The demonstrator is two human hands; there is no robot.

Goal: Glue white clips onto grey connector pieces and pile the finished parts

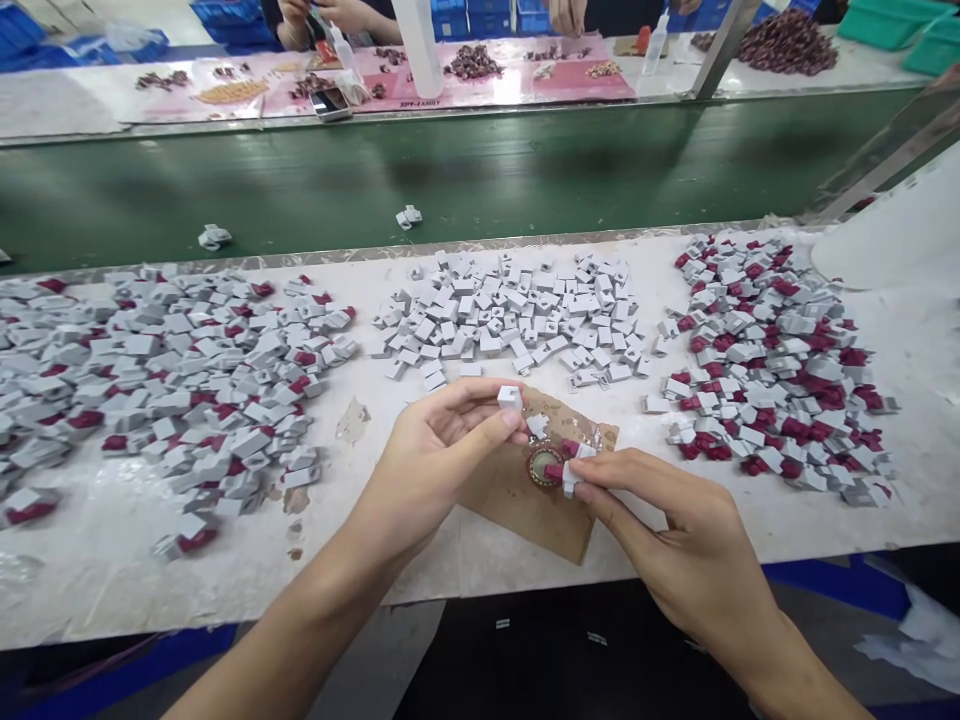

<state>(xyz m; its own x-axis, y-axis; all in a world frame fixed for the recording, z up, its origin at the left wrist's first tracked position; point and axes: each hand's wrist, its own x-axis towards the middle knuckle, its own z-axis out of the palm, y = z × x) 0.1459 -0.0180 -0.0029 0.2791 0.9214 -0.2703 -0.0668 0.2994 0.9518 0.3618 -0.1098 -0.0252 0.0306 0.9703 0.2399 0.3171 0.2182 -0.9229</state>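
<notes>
Between the thumb and fingers of my left hand (442,455) is a small light-grey plastic block (509,398). My right hand (660,520) pinches a grey-and-maroon plastic piece (571,474) over a brown cardboard sheet (517,510). Beneath that piece, a small round dish (541,466) with a patterned rim sits on the cardboard. A loose white part (537,426) and another grey-and-maroon part (577,449) show close to the dish. The two hands are apart, with the dish between and below them.
Plain grey blocks (510,310) lie in a pile ahead. Grey-and-maroon pieces form a left pile (202,370) and a right pile (772,370). Beyond runs a green conveyor belt (480,180) carrying two stray parts. Co-workers' hands (345,15) work across it. A white column (892,235) stands at right.
</notes>
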